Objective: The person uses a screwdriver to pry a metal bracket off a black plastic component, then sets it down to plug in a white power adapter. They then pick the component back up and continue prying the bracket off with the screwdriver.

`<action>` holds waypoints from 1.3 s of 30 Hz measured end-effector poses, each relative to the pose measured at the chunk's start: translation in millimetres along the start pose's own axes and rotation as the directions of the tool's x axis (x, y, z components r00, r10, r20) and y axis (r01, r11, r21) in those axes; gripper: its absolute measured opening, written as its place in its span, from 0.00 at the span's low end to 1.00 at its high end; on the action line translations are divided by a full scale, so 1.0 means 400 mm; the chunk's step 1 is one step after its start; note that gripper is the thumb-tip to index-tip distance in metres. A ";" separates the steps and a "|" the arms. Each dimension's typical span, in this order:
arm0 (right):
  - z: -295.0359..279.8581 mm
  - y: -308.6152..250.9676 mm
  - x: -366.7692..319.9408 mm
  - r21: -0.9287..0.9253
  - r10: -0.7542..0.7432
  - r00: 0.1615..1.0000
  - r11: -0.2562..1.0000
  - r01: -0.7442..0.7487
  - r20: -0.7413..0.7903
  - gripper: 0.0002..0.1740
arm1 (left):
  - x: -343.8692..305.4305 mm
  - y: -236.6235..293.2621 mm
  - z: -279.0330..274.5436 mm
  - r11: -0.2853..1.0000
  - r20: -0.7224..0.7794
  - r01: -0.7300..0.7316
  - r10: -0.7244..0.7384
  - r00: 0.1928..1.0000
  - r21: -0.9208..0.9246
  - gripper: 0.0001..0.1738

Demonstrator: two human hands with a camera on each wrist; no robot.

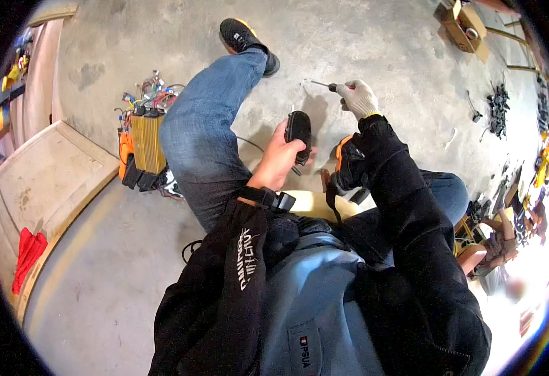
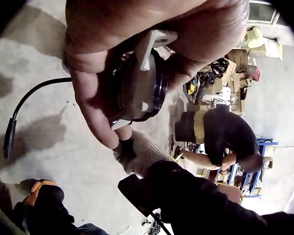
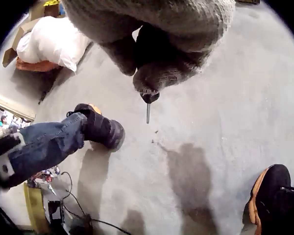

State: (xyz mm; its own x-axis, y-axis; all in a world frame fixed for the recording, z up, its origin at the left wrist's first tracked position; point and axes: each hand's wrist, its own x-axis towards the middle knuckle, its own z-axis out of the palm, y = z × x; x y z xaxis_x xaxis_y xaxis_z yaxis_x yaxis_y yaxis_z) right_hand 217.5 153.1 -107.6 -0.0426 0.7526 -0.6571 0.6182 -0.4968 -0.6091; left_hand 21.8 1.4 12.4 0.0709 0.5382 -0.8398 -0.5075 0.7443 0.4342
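The bare left hand (image 1: 275, 160) was grasping a rounded black part (image 1: 298, 135), its thumb laid across the near end. Up close, the left wrist view showed a pale bracket (image 2: 145, 56) on that part, with a hole in its upper tab. A black cable (image 2: 34, 92) came out from behind this hand and hung down to a thicker end; where it was joined could not be told.

The right hand (image 1: 359, 100), in a knitted glove, gripped a screwdriver (image 1: 332, 87) by its dark handle. The shaft pointed away from the glove, well apart from the black part, and both were held above the concrete floor (image 1: 381, 37).

Beyond the hands, the person's legs were spread, one dark shoe (image 1: 239, 36) toward the floor's far edge and an orange-trimmed shoe (image 1: 348, 166) just beside the right forearm. Outside the left leg stood a gold-coloured box (image 1: 148, 143) with a tangle of wires (image 1: 155, 94) at its far end. Toward the floor's right edge lay a heap of black cables (image 1: 498, 111), and in its far right corner a cardboard box (image 1: 462, 31). A red cloth (image 1: 29, 258) lay along the near edge of a pale board (image 1: 55, 169) on the left.
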 end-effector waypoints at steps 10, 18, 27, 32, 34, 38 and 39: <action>0.085 0.063 0.057 0.044 0.047 0.999 0.998 -0.047 0.012 0.30 | -0.011 0.011 0.009 0.998 -0.033 -0.001 -0.002 0.999 -0.069 0.40; 0.103 0.085 0.066 0.049 0.081 0.996 0.996 -0.080 -0.024 0.27 | -0.013 0.033 0.011 0.998 0.012 -0.009 0.010 1.000 -0.059 0.40; 0.089 0.074 0.046 0.109 0.083 0.996 0.991 -0.078 -0.040 0.27 | -0.001 0.001 -0.002 0.994 0.107 -0.104 0.107 0.989 -0.033 0.19; 0.007 0.026 -0.015 0.146 0.070 0.998 0.987 -0.069 -0.006 0.28 | 0.013 -0.009 0.002 0.984 0.055 -0.172 0.169 0.984 0.056 0.11; -0.059 -0.033 -0.075 0.113 0.052 0.999 0.992 -0.052 0.002 0.29 | 0.024 -0.021 -0.002 0.984 0.061 -0.175 0.173 0.983 0.020 0.09; -0.178 -0.076 -0.211 0.204 -0.013 0.997 0.979 -0.002 0.075 0.26 | 0.035 -0.029 -0.011 0.970 0.096 -0.231 0.224 0.970 0.079 0.08; -0.209 -0.098 -0.259 0.225 -0.029 0.995 0.974 0.007 0.094 0.25 | 0.036 -0.033 -0.013 0.969 0.103 -0.238 0.230 0.968 0.064 0.09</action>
State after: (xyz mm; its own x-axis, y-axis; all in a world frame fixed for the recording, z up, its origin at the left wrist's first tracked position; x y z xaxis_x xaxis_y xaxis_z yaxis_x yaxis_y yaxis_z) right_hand 263.3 130.7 21.4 -0.1338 0.7229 -0.6779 0.4254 -0.5759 -0.6981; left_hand 25.2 -2.8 -7.1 0.0399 0.7330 -0.6790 -0.4542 0.6186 0.6411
